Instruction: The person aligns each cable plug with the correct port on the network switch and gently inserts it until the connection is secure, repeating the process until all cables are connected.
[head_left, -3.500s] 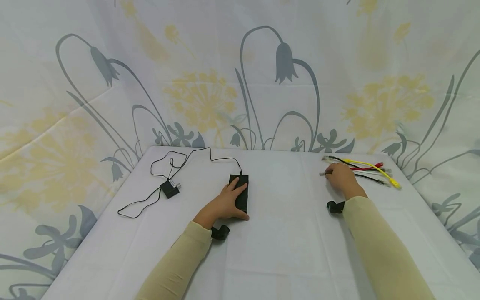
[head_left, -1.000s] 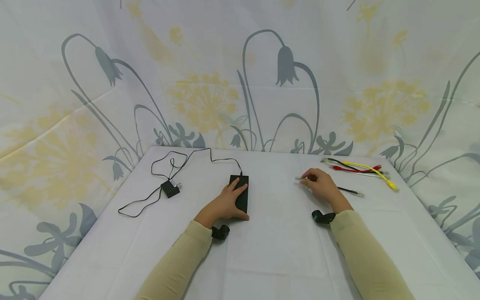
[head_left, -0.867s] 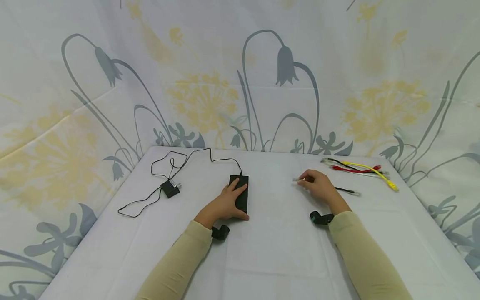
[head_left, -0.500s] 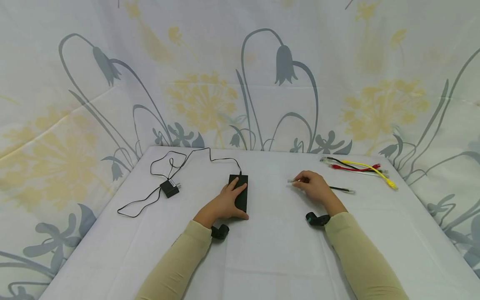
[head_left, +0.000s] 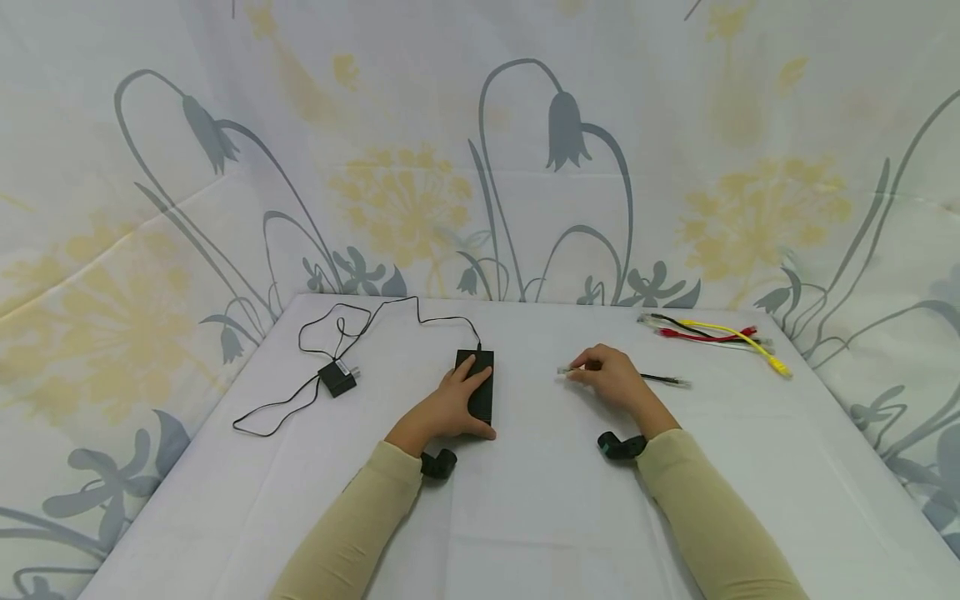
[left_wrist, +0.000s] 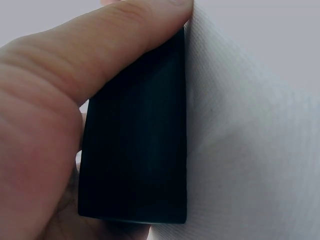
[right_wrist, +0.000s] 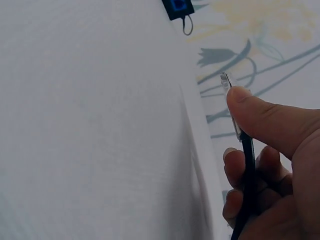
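My left hand [head_left: 448,407] holds a flat black box [head_left: 482,392] on the table, fingers spread over its top and thumb at the near end. In the left wrist view the thumb lies along an end face of the box [left_wrist: 140,150]. My right hand [head_left: 613,379] pinches a short black network cable [head_left: 660,379] by one end. Its clear plug [right_wrist: 231,110] points out past the thumb in the right wrist view; the free end trails to the right. The plug sits a short way right of the box, whose port [right_wrist: 178,5] shows blue.
A thin black cord [head_left: 450,317] runs from the box's far end to a power adapter [head_left: 337,377] at left. Several network cables, including a yellow one [head_left: 738,333] and a red one [head_left: 705,336], lie at the back right. A patterned cloth [head_left: 420,125] hangs behind the white table [head_left: 540,517].
My right hand has carried the black network cable leftward from beside the other cables towards the box. My left hand has stayed on the box.
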